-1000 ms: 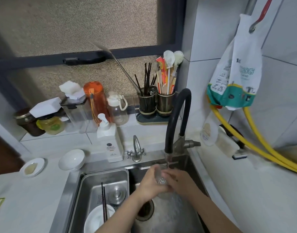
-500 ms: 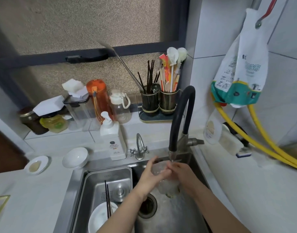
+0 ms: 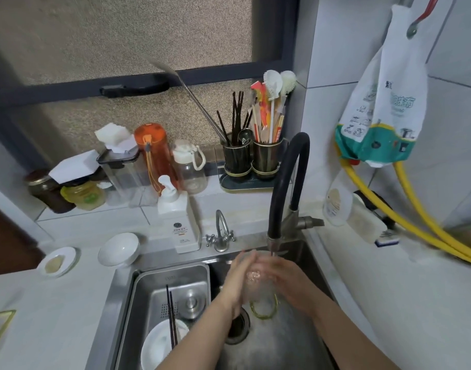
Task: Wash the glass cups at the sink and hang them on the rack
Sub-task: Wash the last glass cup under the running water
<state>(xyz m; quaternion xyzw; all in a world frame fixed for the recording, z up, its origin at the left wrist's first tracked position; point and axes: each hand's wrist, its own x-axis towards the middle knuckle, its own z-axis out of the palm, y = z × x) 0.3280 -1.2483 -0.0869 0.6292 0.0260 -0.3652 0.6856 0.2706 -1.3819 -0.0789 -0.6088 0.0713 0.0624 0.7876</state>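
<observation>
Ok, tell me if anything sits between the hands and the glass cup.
Nothing visible does. The left hand and right hand both grip the glass cup directly, under the black faucet over the sink. No hanging rack is in view, so that path cannot be judged.

soap bottle (image 3: 179, 222) | white bowl (image 3: 119, 249) | orange bottle (image 3: 152, 150) | yellow hose (image 3: 405, 217)

A clear, colourless glass cup (image 3: 258, 287) with a thin gold-green rim sits over the stainless steel sink basin (image 3: 287, 340), just below the black curved tap's metal nozzle (image 3: 273, 243). It is tilted — rim toward the viewer and downward, base up toward the nozzle — with hands on both sides.
</observation>
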